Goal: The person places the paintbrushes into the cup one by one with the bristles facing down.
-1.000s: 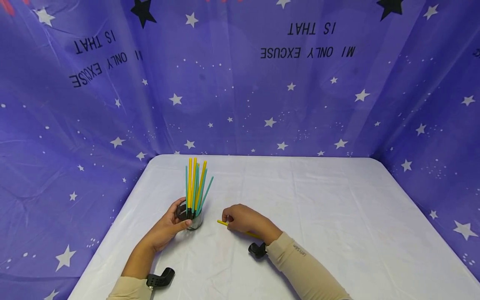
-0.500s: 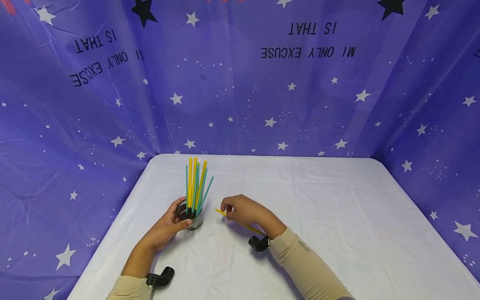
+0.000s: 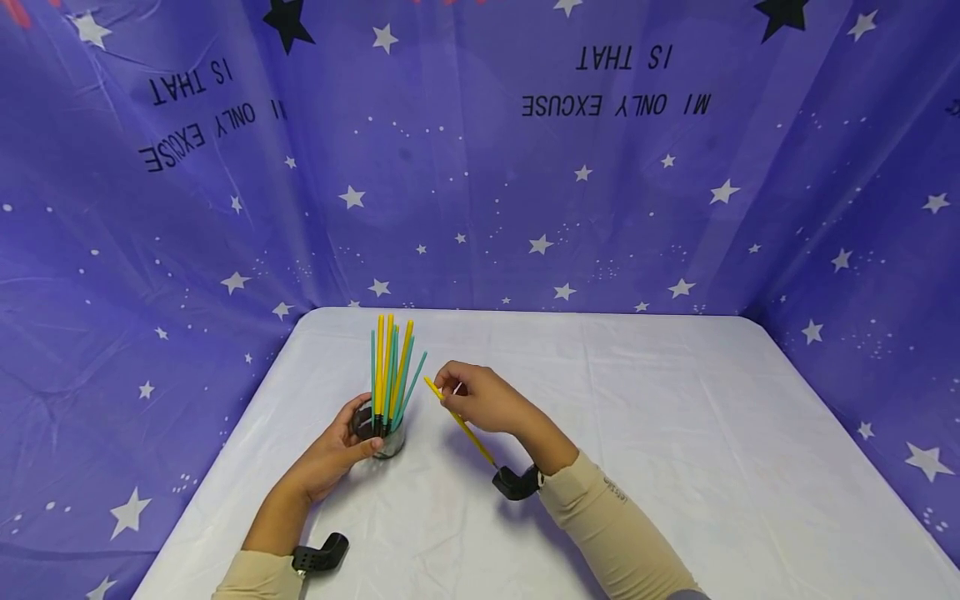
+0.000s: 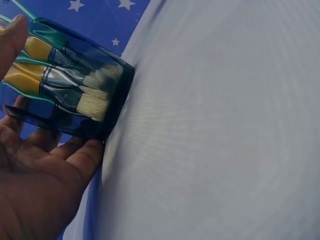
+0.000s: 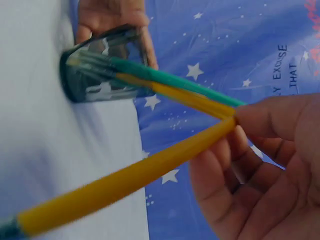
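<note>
A dark-tinted glass (image 3: 392, 447) stands on the white table, and my left hand (image 3: 328, 462) grips its side with the thumb in front and the fingers behind. Several yellow and teal paintbrushes (image 3: 384, 375) lean in it, handles up. Through its wall, the left wrist view shows pale bristles (image 4: 93, 103) near the bottom. To the right of the glass, my right hand (image 3: 489, 402) pinches a yellow paintbrush (image 3: 470, 435) near its handle end, between thumb and fingers. That paintbrush slants down toward the wrist; its bristle end is hidden in the head view and cut off in the right wrist view.
A white cloth covers the table (image 3: 675, 433). Purple curtains (image 3: 480, 183) with stars hang behind and at both sides. A black wrist camera (image 3: 516, 483) sits on the right wrist and another black wrist camera (image 3: 322, 553) on the left.
My right hand has risen from the table and moved away from me, lifting the yellow paintbrush, which has tilted more steeply. The left hand and the glass have stayed in place.
</note>
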A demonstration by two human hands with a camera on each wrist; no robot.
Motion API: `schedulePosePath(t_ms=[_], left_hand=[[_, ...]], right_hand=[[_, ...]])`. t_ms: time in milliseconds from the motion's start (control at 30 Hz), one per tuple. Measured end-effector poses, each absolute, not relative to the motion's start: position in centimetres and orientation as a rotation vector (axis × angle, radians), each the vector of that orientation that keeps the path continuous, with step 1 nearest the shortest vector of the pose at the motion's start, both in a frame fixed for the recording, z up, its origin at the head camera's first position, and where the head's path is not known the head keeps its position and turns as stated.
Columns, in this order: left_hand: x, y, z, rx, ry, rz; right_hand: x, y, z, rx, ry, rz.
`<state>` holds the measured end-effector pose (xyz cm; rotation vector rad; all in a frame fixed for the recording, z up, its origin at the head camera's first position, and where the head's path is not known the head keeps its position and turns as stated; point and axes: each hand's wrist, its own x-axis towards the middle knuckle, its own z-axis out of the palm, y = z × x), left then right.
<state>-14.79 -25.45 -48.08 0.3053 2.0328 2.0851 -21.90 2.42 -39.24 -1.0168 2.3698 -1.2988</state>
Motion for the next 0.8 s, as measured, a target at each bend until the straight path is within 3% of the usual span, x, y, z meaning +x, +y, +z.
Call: schedulePosePath(t_ms=[800], left_hand=[[-14.8, -25.6, -48.0, 0.257, 2.050, 2.060]], right_hand=[[-21.9, -0.2, -36.6, -0.950, 2.182, -2.036]])
